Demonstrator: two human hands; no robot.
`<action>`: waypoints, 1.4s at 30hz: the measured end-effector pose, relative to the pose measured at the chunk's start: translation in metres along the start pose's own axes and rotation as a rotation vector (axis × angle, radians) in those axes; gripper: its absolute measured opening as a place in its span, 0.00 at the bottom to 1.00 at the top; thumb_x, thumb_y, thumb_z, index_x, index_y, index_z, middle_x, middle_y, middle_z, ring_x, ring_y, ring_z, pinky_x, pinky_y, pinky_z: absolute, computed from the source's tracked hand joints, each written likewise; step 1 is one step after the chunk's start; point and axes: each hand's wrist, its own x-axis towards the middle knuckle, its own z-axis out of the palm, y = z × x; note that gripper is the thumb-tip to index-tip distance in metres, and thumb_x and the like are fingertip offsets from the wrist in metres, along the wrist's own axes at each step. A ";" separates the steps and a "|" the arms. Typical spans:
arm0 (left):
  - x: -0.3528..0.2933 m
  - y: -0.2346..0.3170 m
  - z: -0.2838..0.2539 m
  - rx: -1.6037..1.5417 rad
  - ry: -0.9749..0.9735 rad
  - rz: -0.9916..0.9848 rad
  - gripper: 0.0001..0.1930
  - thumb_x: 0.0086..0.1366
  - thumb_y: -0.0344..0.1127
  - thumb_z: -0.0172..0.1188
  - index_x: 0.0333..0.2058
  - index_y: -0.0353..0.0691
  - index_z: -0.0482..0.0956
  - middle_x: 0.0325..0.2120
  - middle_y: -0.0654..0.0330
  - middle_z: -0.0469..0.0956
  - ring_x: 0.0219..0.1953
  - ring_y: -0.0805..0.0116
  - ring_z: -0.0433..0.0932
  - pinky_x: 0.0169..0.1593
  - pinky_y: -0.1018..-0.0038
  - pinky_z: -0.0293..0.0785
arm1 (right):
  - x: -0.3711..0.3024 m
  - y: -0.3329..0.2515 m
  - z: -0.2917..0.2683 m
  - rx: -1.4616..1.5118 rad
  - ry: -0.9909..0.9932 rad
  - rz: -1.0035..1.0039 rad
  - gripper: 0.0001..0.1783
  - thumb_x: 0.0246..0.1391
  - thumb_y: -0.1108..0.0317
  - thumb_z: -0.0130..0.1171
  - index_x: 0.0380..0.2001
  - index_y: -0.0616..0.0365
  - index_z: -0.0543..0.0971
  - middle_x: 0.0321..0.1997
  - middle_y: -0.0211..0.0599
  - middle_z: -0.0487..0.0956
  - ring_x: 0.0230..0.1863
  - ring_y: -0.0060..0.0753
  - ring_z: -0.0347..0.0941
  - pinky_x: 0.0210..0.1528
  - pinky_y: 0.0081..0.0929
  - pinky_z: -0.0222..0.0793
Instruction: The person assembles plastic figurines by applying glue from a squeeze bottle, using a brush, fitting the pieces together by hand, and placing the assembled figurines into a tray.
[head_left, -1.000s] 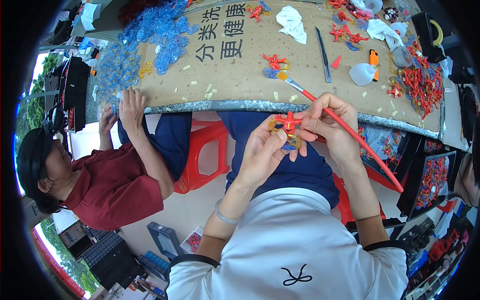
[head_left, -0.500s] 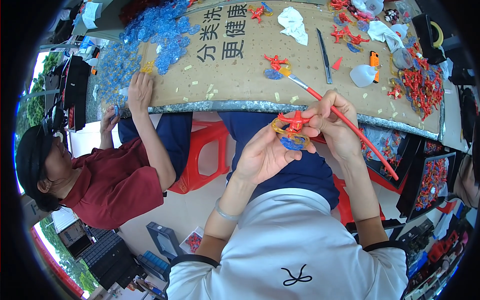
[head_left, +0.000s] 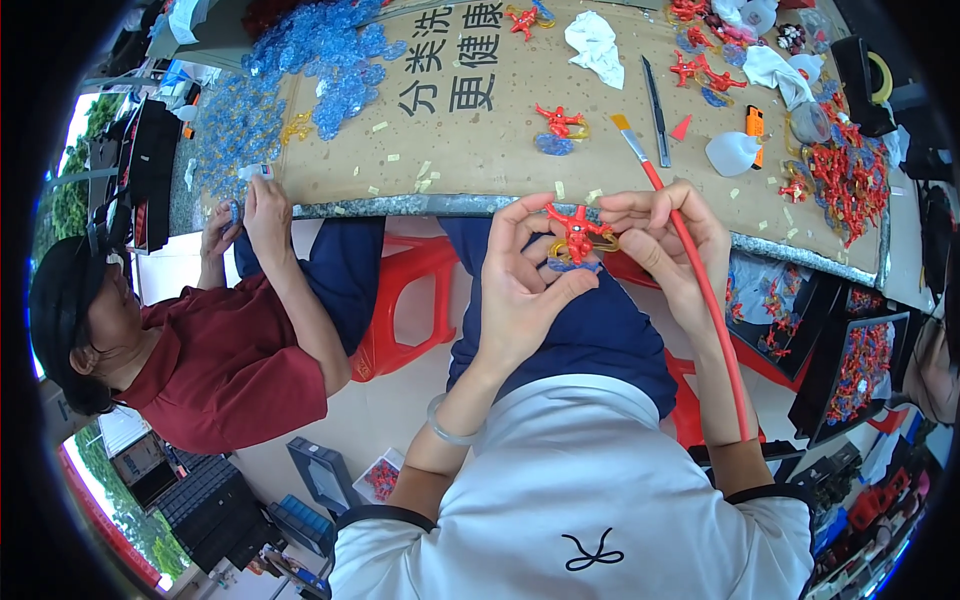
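My left hand holds a small red toy figure with yellow and blue translucent parts, just off the table's near edge. Its thumb lies across the blue part. A paintbrush with a long red handle is tucked in my right hand, bristles up and handle end down along the forearm. The fingertips of that hand close in on the figure's right side. Another red figure with a blue base lies on the cardboard beyond my hands.
A cutter knife, white bottle and crumpled tissue lie on the cardboard-covered table. Red figures are heaped at right, blue clear pieces at left. A co-worker sits left; red stools stand nearby.
The paintbrush has swung more upright, its bristles away from the figure on the table. My left hand has turned the held figure more upright, its fingers now curled behind it.
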 end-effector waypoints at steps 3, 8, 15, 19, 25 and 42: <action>-0.002 -0.001 0.003 0.160 0.042 0.095 0.36 0.49 0.18 0.67 0.54 0.34 0.57 0.43 0.55 0.68 0.46 0.64 0.74 0.47 0.70 0.78 | -0.004 0.002 0.000 -0.058 0.001 0.021 0.13 0.49 0.83 0.59 0.28 0.60 0.65 0.38 0.50 0.79 0.42 0.27 0.76 0.44 0.24 0.74; -0.004 -0.002 0.002 0.155 0.039 0.131 0.35 0.48 0.17 0.67 0.53 0.34 0.58 0.42 0.55 0.68 0.48 0.65 0.73 0.48 0.72 0.78 | -0.004 0.005 0.001 -0.070 0.023 0.042 0.14 0.49 0.84 0.59 0.26 0.59 0.63 0.36 0.50 0.79 0.40 0.28 0.78 0.43 0.24 0.76; -0.004 0.000 0.005 0.082 0.053 0.107 0.36 0.48 0.19 0.68 0.52 0.35 0.57 0.41 0.56 0.66 0.46 0.69 0.73 0.49 0.76 0.74 | -0.003 0.000 0.003 -0.011 0.043 0.035 0.15 0.50 0.85 0.57 0.25 0.58 0.61 0.35 0.51 0.79 0.42 0.31 0.78 0.44 0.24 0.76; -0.004 -0.002 0.006 0.077 0.053 0.114 0.35 0.47 0.19 0.69 0.51 0.35 0.57 0.41 0.56 0.67 0.47 0.69 0.72 0.49 0.76 0.74 | -0.004 0.001 0.001 -0.002 0.032 0.028 0.15 0.50 0.86 0.57 0.25 0.58 0.61 0.35 0.52 0.79 0.43 0.32 0.77 0.45 0.25 0.76; -0.006 -0.005 0.007 0.183 0.062 0.240 0.34 0.46 0.19 0.69 0.48 0.36 0.57 0.41 0.56 0.66 0.46 0.69 0.72 0.51 0.74 0.72 | -0.005 0.005 0.000 -0.039 0.002 -0.041 0.16 0.50 0.85 0.57 0.24 0.58 0.61 0.35 0.52 0.79 0.42 0.31 0.78 0.44 0.25 0.76; 0.002 0.006 -0.012 -0.061 -0.252 -0.180 0.28 0.68 0.52 0.45 0.52 0.28 0.63 0.45 0.46 0.73 0.45 0.51 0.77 0.45 0.65 0.76 | -0.001 0.019 -0.008 -0.138 -0.115 -0.248 0.14 0.48 0.91 0.44 0.25 0.59 0.61 0.35 0.50 0.78 0.39 0.31 0.78 0.42 0.24 0.77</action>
